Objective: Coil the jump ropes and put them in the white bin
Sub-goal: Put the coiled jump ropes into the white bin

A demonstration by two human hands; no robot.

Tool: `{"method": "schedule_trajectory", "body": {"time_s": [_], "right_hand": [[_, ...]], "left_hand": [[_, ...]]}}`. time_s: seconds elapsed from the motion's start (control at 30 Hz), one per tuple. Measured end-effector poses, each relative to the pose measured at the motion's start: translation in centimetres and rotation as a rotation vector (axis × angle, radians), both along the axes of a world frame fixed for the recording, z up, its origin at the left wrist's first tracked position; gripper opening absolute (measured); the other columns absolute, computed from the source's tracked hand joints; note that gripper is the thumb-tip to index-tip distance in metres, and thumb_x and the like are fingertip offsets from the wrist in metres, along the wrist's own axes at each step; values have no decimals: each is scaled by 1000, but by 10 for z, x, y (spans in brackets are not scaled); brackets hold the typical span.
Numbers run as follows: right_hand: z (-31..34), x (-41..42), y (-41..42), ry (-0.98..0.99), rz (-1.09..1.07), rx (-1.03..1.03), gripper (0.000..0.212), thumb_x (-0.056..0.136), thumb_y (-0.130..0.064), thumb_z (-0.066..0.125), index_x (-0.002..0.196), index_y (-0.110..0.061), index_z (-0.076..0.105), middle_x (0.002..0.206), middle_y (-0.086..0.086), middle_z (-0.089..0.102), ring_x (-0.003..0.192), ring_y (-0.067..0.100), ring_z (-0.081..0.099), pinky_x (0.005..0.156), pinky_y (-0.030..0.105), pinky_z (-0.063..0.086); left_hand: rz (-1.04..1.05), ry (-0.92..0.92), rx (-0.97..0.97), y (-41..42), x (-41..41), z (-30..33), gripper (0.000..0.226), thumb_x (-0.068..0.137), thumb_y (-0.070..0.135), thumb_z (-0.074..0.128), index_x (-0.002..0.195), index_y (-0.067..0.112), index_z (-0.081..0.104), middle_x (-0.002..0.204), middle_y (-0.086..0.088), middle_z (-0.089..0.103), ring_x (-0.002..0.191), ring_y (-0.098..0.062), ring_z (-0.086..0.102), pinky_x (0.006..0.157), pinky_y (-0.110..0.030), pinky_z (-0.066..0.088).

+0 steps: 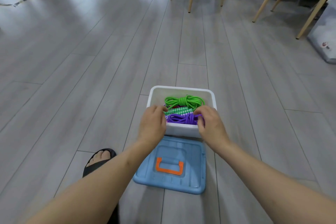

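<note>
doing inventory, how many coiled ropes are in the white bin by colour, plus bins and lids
green coiled rope: 1
purple coiled rope: 1
white bin: 1
blue lid, on the floor: 1
total: 4
The green-and-white checked piece between the ropes is left out; I cannot tell what it belongs to. The right hand pinches the purple rope; the left hand is at the bin's near edge.

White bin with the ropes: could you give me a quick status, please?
Left hand at white plastic bin rim. Right hand on coiled purple rope. Nothing blocking.
</note>
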State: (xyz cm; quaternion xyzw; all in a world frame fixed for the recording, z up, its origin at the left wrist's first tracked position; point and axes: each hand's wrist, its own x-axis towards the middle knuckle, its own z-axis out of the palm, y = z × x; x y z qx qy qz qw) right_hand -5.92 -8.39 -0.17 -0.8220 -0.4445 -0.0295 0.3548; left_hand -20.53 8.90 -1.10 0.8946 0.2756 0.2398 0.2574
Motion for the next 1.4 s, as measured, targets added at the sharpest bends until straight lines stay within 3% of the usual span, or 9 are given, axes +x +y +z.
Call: {"method": "schedule_trajectory", "body": {"time_s": [0.13,0.27,0.4,0.57,0.83,1.07,1.2,1.3,1.4], "right_hand": [[-17,-37,-42,-51,-56,5,28,79,9,59,98,-12,64,98,3,60,93,21,54,85,31,47],[-64,-74,-66,204,-203,-310,34,84,-2,60,116,-13,63,114,8,61,106,31,60,93,42,51],[-89,-96,-74,594,-303,-540,55,92,-14,58,145,-14,45,144,13,53,128,34,53,105,35,42],[-89,-103,-74,692,-423,-373,48,91,-15,62,138,-18,49,135,11,52,122,30,55,99,33,44],[-67,-119,-92,402,-441,-13,46,79,1,64,110,-25,42,116,-3,34,105,17,46,98,32,42],[-23,-71,-64,243,-391,224,43,77,8,54,110,-17,47,127,6,42,119,20,45,103,38,44],[8,-19,-29,220,-394,234,39,77,3,50,116,-7,50,131,14,47,125,29,47,110,41,39],[25,14,-8,286,-393,98,39,85,1,53,123,-6,52,137,12,46,126,28,49,105,34,40],[22,41,-3,403,-318,-281,42,97,-16,55,137,-4,50,147,15,47,128,33,52,100,31,40]], "left_hand": [[232,-51,-112,-12,-49,-9,14,100,12,47,108,13,59,100,-1,58,93,-19,52,81,-34,42],[354,347,-465,-15,-80,-53,30,94,13,51,123,9,51,119,-16,60,113,-36,57,93,-44,47],[291,692,-570,-19,-89,-75,47,96,20,49,140,10,38,131,-22,59,121,-42,55,101,-46,46],[373,592,-664,-20,-91,-79,50,91,20,54,139,9,43,131,-21,56,119,-42,55,100,-49,48],[412,205,-291,-59,-103,-47,56,86,2,58,139,2,42,129,-17,45,121,-36,45,100,-46,43],[349,-27,-244,-37,-65,0,65,89,-2,52,152,6,34,131,-15,39,121,-29,38,98,-31,36],[315,-104,-287,8,-11,39,58,92,1,50,149,4,41,134,-16,50,125,-31,45,99,-29,36],[266,43,-347,35,19,51,45,93,9,52,139,4,54,130,-17,62,119,-36,56,97,-41,45],[183,383,-340,51,30,36,34,99,21,54,126,2,59,126,-22,65,114,-41,61,91,-42,47]]}}
